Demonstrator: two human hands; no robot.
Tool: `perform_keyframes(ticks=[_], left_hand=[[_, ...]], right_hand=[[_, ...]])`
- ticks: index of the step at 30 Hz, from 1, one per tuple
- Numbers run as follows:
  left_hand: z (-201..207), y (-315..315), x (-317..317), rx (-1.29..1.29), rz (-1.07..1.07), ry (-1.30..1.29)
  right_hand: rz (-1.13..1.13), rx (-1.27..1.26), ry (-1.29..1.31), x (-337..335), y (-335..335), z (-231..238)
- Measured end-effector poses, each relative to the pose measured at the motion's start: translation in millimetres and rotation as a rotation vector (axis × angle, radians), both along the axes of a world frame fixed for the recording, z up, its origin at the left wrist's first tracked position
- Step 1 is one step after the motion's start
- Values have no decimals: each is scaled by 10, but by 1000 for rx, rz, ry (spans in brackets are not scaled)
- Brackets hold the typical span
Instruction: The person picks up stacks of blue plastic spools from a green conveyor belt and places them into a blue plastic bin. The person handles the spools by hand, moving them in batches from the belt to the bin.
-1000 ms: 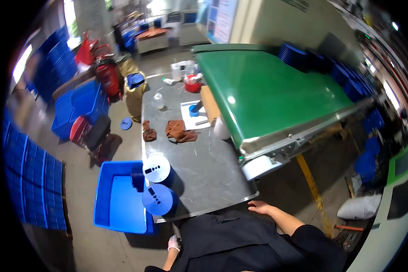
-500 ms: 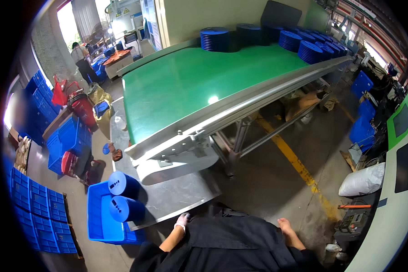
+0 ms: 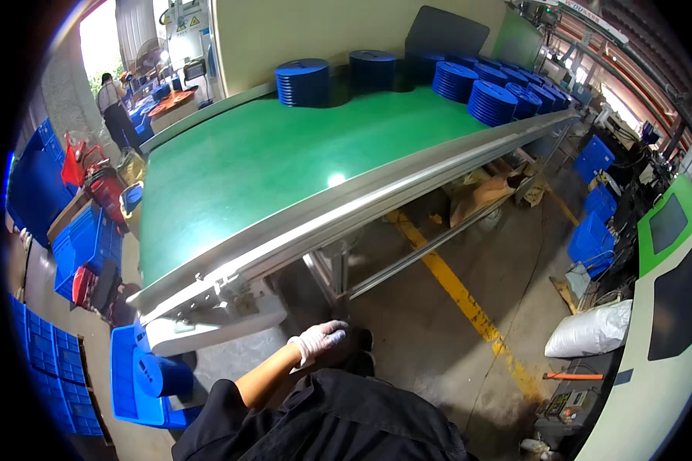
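Note:
My left hand (image 3: 321, 343), in a white glove, is held out in front of my body beside the low end of the green conveyor belt (image 3: 231, 192). Its fingers are loosely bent, and I see nothing in them. My right hand is out of the picture. Stacks of round blue discs stand along the far side of the belt, among them a stack (image 3: 302, 83) at the back and another (image 3: 492, 103) near the right end. A blue cylindrical piece (image 3: 165, 375) rests over a blue crate (image 3: 123, 388) at the lower left, away from my hand.
The conveyor's metal side rail (image 3: 346, 207) runs diagonally across. Blue crates (image 3: 61, 376) are stacked at the left. At the right are a white sack (image 3: 590, 329) and a green-and-white machine (image 3: 677, 276). Another person (image 3: 115, 107) stands far back left. A yellow line (image 3: 454, 288) marks the floor.
The view has shifted, so the belt and crates sit further left. My left hand has reached forward, away from my body. My right hand has gone out of the picture.

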State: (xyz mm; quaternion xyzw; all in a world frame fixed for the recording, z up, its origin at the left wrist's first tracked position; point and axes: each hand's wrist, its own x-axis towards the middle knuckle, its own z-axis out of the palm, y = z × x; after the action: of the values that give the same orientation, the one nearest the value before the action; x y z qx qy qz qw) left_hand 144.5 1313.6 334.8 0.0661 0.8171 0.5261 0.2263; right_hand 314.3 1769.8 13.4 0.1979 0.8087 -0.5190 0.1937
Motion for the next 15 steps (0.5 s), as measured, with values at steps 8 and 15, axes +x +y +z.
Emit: perform_keyframes(ticks=[8, 15], left_hand=[[988, 567, -1413, 289, -182, 44], [1853, 733, -2075, 423, -385, 30]], right_hand=[[275, 5, 223, -2432, 69, 1557], [579, -520, 31, -4536, -625, 3890]])
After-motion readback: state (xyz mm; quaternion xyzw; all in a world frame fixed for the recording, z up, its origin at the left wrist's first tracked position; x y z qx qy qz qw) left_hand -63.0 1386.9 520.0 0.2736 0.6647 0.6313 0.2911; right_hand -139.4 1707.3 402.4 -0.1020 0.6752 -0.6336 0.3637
